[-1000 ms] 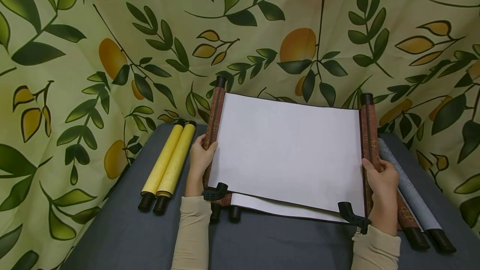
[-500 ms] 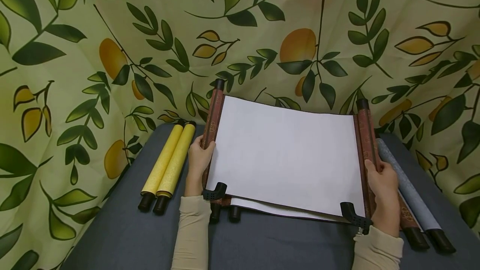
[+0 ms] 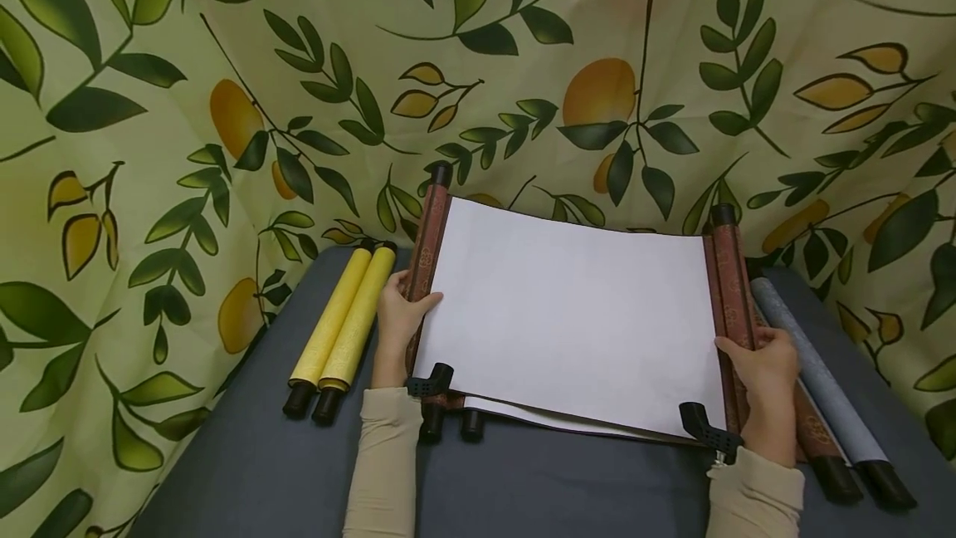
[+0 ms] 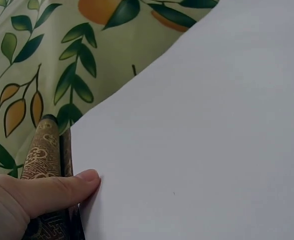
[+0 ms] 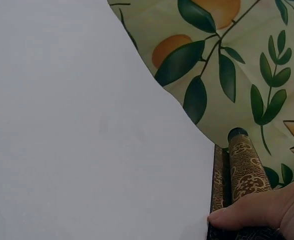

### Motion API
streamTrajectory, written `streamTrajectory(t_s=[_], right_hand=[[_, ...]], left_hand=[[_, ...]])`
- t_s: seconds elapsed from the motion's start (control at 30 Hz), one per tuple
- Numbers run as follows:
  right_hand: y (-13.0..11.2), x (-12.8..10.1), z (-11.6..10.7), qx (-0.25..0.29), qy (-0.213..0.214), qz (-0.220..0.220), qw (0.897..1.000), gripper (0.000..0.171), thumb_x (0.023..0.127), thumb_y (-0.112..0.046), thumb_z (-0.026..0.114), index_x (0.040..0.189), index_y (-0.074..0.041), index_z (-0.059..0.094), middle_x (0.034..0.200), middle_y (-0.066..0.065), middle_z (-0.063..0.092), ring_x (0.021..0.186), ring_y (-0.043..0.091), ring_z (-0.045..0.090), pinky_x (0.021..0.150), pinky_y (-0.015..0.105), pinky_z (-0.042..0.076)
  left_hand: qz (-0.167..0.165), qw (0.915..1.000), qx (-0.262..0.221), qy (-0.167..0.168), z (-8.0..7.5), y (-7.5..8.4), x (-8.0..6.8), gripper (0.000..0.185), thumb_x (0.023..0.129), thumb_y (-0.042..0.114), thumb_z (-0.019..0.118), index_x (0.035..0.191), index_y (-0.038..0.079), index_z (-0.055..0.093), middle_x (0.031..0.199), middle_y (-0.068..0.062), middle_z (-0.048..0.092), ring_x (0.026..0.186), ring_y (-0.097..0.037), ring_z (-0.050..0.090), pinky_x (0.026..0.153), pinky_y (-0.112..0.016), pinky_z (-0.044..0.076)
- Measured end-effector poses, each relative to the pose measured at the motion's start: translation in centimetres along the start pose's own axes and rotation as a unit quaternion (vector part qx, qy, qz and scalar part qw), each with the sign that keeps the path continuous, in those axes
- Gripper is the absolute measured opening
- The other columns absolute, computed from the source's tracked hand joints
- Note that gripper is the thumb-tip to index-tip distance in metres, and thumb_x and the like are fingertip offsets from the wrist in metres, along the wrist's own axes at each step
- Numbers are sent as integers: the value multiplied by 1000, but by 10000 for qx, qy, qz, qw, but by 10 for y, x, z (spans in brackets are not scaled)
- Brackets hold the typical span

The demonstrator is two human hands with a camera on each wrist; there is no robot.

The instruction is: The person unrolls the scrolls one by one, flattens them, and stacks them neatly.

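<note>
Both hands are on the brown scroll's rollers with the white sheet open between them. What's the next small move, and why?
Probably roll the right roller inward toward the left roller. The white sheet is slack and bowed, each roller is gripped by the left hand and right hand, and the yellow scroll nearby lies rolled.

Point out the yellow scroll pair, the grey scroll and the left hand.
yellow scroll pair [image 3: 342, 318], head view, middle of the yellow rolls.
grey scroll [image 3: 810, 364], head view, mid-length of its roll.
left hand [image 3: 398, 318], head view, back of the hand.
</note>
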State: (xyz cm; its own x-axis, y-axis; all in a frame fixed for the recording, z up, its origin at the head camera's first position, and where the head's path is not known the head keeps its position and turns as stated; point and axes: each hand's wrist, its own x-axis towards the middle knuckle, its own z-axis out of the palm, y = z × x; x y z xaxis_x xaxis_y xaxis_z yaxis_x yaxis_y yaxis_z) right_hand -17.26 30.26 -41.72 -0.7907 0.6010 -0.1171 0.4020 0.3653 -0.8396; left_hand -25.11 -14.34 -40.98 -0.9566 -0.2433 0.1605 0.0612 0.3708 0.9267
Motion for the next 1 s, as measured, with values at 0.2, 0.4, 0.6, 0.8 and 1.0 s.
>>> streamTrajectory(t_s=[0.2,0.4,0.6,0.8,1.0], right_hand=[[2,2,-2,-247,-56,-156,9996,67,93,-17,54,143,14,22,142,41,29,121,53,35,98,63,37],[3,6,-10,-406,-363,-164,9984,72,95,-23,50,147,13,16,148,41,25,129,55,35,104,63,36],[3,8,-16,-815,-364,-301,9956,69,96,-26,48,145,15,22,138,43,34,114,53,43,89,60,46],[0,11,-18,-952,-393,-374,9940,68,97,-24,45,145,16,20,140,44,32,120,56,40,97,64,41],[0,15,-19,-1086,-282,-631,9917,65,96,-20,45,145,16,22,139,45,34,121,57,40,98,65,39]], left_hand=[[-23,9998,165,95,-1,-7,0,65,82,14,75,136,-6,46,134,-29,52,123,-43,52,100,-54,46],[78,9982,593,104,-3,-8,1,57,85,15,72,132,-9,50,129,-31,56,117,-43,56,96,-53,48],[-25,9966,816,-56,-4,-7,3,56,87,16,69,133,-10,49,137,-32,50,125,-45,51,101,-55,45],[33,9966,823,-64,-4,-11,5,55,87,16,68,131,-12,50,132,-33,54,122,-45,53,99,-54,47],[145,9962,860,-31,-3,-13,9,53,87,16,68,129,-12,53,119,-33,62,106,-42,62,88,-50,53]])
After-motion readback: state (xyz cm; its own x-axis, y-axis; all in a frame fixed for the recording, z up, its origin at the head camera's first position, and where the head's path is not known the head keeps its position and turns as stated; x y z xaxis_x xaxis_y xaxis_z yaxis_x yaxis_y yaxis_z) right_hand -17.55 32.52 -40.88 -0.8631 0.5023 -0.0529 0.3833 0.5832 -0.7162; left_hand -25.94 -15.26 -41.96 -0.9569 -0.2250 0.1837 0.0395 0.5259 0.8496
